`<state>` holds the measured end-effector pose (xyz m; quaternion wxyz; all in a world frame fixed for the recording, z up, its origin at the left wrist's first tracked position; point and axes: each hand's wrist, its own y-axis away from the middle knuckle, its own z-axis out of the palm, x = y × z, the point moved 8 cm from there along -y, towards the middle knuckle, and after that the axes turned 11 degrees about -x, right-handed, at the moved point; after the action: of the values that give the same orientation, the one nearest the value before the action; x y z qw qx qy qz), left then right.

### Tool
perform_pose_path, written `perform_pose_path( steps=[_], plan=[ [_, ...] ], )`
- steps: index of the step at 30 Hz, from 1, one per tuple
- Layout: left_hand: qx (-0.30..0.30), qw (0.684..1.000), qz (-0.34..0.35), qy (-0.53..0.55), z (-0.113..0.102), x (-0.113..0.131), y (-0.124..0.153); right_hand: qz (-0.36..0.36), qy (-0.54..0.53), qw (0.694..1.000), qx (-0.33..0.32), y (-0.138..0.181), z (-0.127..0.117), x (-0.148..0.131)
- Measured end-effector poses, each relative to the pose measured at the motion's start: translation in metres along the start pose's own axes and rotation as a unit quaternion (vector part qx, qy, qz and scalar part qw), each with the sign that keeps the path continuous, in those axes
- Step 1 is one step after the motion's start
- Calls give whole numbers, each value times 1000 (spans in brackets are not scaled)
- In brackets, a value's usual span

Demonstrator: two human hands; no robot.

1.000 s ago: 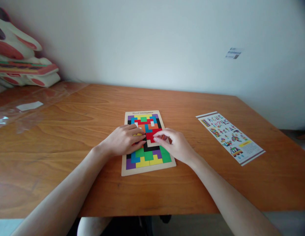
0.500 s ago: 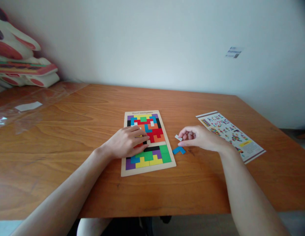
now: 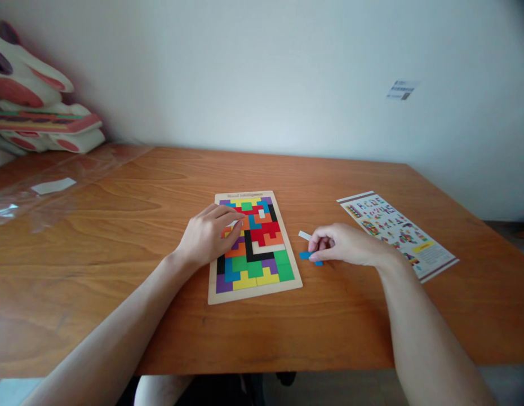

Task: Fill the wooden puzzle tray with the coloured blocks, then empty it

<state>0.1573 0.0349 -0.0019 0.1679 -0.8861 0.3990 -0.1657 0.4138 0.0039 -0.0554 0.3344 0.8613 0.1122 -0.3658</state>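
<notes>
A wooden puzzle board (image 3: 252,291) filled with coloured block pieces lies in the middle of the wooden table (image 3: 118,270). My left hand (image 3: 208,235) rests on the board's left side, fingers curled, tips touching pieces near the upper middle. My right hand (image 3: 344,245) lies on the table just right of the board, fingers curled down onto a blue piece (image 3: 306,255). A small white piece (image 3: 305,235) lies flat on the table just beyond that hand. A pale empty slot (image 3: 268,246) shows in the board's middle.
A printed pattern sheet (image 3: 397,234) lies at the right of the table. Clear plastic wrap with a white slip (image 3: 53,185) covers the far left corner. Stacked soft items in white and red (image 3: 29,107) sit against the wall at the left.
My right hand left the board, carried a white piece to the right, set it on the table and dropped onto the blue piece. My left hand slid up the board.
</notes>
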Motion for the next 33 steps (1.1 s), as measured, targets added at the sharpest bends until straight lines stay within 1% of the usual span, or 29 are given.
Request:
perform_pose_path(
  steps=[2,5,8,11,13,17,19,21,24,26,28,30,33],
  plan=[
    [-1,1000,-5,4,2,-1,0,-5,-19,1000,18,1,-3,0],
    [1,1000,-11,4,2,-1,0,-10,-11,999,44,4,-11,0],
    [-1,1000,-16,-2,-2,-5,0,14,-9,999,36,6,-11,7],
    [-21,999,-17,-23,-4,-12,-1,47,-7,998,34,7,-7,13],
    [-35,998,-32,-46,-3,-20,0,59,1,997,41,7,-5,12],
    [-72,993,-58,-67,6,-35,2,63,36,997,38,6,-2,3],
    [-80,992,-66,-70,10,-43,4,60,42,997,39,6,-3,1],
    [-69,992,-81,-74,7,-52,6,48,28,998,33,5,-2,1],
    [-30,991,-103,-86,-3,-62,9,29,2,999,17,4,1,3],
    [-14,989,-111,-98,-9,-62,10,18,-2,1000,11,3,3,2],
    [-12,988,-108,-106,-12,-57,8,12,-4,1000,5,3,4,0],
    [-18,990,-94,-106,-10,-49,6,11,-9,1000,-3,4,6,-3],
    [-30,994,-60,-89,-5,-33,3,0,-23,999,-38,5,11,-11]
  ],
)
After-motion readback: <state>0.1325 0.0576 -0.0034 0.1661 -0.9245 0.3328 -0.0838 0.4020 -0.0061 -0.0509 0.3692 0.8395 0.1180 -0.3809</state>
